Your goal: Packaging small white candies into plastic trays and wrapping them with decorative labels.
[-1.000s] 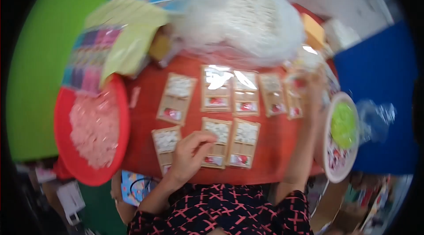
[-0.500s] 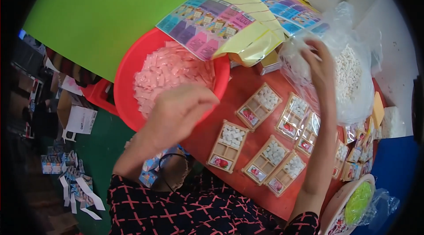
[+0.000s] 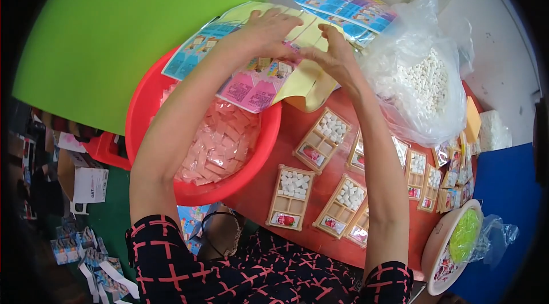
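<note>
- Both hands up at 12 o'clock of the view, on the stack of printed card sheets (image 3: 251, 84); left hand (image 3: 269, 32) lies flat with fingers spread, pressing on the yellow sheet (image 3: 306, 38), not clenched.
- Right hand (image 3: 334, 58) pinches the yellow sheet's edge between thumb and fingers, probably to peel one sheet off while the left pins the rest.
- Sheets lie half on the red basin (image 3: 263, 149), half on the red table (image 3: 297, 126), overhanging the basin's 12 o'clock rim; more blue printed sheets (image 3: 343, 1) fan out further back.
- Basin at 9 o'clock holds small pink packets (image 3: 214, 144), just under the left forearm.
- Clear bag of white pellets (image 3: 423, 84) at 2 o'clock, just beside the right wrist; tight there.
- Wooden-coloured compartment trays (image 3: 291, 195) partly filled with white pieces lie in rows from 5 to 3 o'clock, close together, little bare table between.
- Round plate with green stuff (image 3: 457, 241) hangs near the table's 4 o'clock edge.
- Open room: only the strip of table between basin and trays.
</note>
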{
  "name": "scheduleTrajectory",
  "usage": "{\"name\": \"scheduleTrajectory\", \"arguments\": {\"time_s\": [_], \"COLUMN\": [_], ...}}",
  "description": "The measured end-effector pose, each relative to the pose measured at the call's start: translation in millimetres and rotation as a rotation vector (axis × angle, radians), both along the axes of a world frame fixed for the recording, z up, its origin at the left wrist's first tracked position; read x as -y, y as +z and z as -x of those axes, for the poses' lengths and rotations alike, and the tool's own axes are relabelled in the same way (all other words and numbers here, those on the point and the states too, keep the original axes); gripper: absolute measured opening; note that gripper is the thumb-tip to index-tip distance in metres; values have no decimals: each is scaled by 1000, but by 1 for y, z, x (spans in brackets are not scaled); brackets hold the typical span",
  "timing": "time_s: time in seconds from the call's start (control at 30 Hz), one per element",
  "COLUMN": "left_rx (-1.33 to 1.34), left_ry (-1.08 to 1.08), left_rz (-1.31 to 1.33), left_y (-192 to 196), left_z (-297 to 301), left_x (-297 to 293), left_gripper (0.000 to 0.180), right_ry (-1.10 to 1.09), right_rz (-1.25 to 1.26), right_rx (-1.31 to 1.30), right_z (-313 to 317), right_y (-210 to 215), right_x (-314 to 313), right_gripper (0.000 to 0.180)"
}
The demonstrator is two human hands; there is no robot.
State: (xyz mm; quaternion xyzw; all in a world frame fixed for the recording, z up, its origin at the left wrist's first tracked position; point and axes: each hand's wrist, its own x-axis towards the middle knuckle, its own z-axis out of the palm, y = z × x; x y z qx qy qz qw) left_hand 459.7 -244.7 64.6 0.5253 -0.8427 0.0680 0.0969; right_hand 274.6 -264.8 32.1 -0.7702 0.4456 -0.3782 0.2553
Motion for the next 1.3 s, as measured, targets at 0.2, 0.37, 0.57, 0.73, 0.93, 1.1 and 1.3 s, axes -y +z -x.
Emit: {"name": "scheduleTrajectory", "arguments": {"time_s": [0.2,0.37,0.57,0.73,0.93,1.1,1.3], "left_rx": [5,-42,-169,-218,-222,-402,-707], "left_ry": [160,189,133,125,86,70,437], "left_rz": [-372,-287,-117,-63,-164,36,768], "left_y": [-4,-18,-39,-37,-21,-11,27], "left_z": [-3,-12,-23,-23,-35,-32,-65], "left_x": [-6,-11,-12,-14,-20,-31,-24], "left_gripper": [65,60,62,65,78,88,90], "right_ry": [92,67,-168,-173,58,413,743], "right_rz": [-224,-173,-198,-611,-128,-126,-388], "right_rx": [-418,-220,114,708,902,976,1165], "right_z": [-9,-19,24,-12,-16,5,29], "right_y": [-15,-27,-44,-52,5,52,83], "right_x": [-6,-21,-55,-52,-51,-43,-32], "right_gripper": [101,85,51,57,84,81,44]}}
